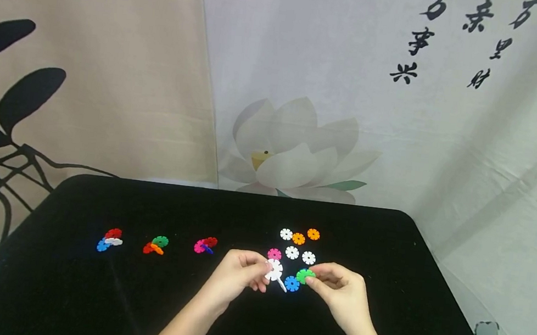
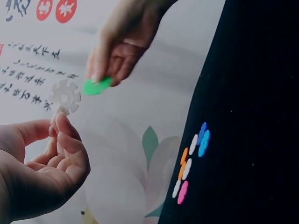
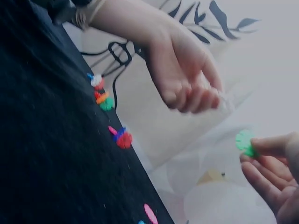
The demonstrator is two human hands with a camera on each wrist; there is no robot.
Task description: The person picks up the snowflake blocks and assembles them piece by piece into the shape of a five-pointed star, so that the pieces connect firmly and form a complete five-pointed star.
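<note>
Head view: left hand (image 1: pixel 243 269), fingertips pinching a white disc (image 1: pixel 274 268), a second white piece (image 1: pixel 282 285) slanting from it; right hand (image 1: pixel 340 289), thumb and fingers pinching a green disc (image 1: pixel 305 276) nearby, both above the black table (image 1: pixel 61 287). On it: loose discs (image 1: pixel 292 252), three joined clusters (image 1: pixel 159 241). Left wrist view only: red seals (image 2: pixel 66 10) on the backdrop (image 2: pixel 163 88).

Txt on bkgd cloth (image 1: pixel 322 46), R side: blk Chinese chars (image 1: pixel 420 41), top row L-to-R 万, 亲, 万, 友; below 事, 里; then 兴, 财. L wrist cam: same cloth, red discs (image 2: pixel 66 10) w/ chars + small script (image 2: pixel 56 54), too blurred to read.
</note>
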